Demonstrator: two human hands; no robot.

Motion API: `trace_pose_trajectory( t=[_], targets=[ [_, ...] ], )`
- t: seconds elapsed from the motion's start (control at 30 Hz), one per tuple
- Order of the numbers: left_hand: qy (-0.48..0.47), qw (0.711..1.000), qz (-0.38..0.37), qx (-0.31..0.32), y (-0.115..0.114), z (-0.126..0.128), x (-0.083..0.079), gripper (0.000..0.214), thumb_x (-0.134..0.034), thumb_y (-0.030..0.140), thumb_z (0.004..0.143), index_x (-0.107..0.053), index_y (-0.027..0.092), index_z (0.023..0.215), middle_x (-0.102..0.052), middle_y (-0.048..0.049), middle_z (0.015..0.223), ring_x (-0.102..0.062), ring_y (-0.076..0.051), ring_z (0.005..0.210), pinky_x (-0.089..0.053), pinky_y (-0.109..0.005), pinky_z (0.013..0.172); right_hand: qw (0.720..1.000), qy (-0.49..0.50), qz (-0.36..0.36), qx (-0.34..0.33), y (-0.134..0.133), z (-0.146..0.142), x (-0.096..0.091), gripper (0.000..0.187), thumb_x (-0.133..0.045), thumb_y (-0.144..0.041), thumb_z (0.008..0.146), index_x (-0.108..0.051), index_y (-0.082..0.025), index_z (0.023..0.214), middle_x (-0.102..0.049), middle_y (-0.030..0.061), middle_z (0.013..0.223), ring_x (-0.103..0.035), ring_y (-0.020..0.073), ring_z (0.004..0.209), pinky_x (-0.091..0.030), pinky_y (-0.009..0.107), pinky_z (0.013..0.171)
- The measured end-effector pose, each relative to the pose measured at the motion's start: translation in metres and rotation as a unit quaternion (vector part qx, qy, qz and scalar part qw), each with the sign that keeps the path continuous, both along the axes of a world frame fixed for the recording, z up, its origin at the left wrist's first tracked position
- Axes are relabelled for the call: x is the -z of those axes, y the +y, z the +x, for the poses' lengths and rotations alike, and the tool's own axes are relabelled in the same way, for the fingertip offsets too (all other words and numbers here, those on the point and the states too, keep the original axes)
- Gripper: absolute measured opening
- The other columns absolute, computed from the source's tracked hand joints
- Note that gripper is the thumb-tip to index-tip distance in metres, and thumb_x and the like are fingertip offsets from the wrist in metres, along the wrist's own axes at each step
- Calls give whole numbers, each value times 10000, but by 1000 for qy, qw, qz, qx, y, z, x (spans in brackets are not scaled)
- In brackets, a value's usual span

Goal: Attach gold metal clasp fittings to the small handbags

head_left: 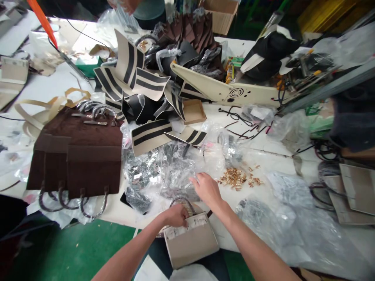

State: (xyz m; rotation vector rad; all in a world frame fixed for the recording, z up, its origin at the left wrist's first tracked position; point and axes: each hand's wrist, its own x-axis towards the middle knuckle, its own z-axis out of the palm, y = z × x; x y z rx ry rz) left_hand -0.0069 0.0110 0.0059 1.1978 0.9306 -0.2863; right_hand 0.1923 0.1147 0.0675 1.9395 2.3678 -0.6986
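A beige handbag piece (191, 244) with a paper strip along its top and a dark looped handle lies at the table's front edge, over my lap. My left hand (177, 215) is closed on its top edge by the handle. Beyond it, my right hand (206, 189) reaches over clear plastic bags (175, 171), with fingers partly stretched at the crumpled film. Whether the fingertips touch the plastic is hard to make out. Shiny metal parts show through the bags (146, 166). To the right of that hand lies a loose heap of small gold-coloured metal pieces (234, 177).
Dark brown bag panels with handles (95, 168) are stacked at left. Black-and-beige striped pieces (152, 134) pile up behind the plastic. A cream machine arm (234, 91) crosses the back. Plastic sheeting (307, 230) and more beige bag pieces (357, 189) lie at right.
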Motion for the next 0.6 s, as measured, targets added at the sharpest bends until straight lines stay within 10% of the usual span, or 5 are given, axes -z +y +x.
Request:
trace_pose_trajectory(
  t=[0.27,0.47,0.6],
  targets=[
    [9,1000,14,17,4,2,0,231,-778,283,668,-563,214,616,-502,32,639,-469,-179,711,-295,-328,650,987,134,-59,-62,-7,-49,17,506,-667,-231,1082,-623,-222,1586,-700,123,1520,-629,289,1364,-474,396,1178],
    [18,1000,6,25,6,5,-3,189,-768,278,662,-591,213,642,-514,36,637,-481,-174,697,-311,-314,639,1000,-20,-11,1,-9,-10,25,685,-784,-240,1001,-538,-202,1639,-532,229,1702,-495,415,1525,-237,714,1322],
    [12,1000,0,22,5,4,-1,224,-773,275,657,-560,215,622,-495,39,609,-463,-168,677,-299,-310,627,999,-39,-27,-14,2,16,35,837,-807,-225,953,-456,-177,1712,-408,218,1808,-389,420,1628,-179,698,1358]
  ],
)
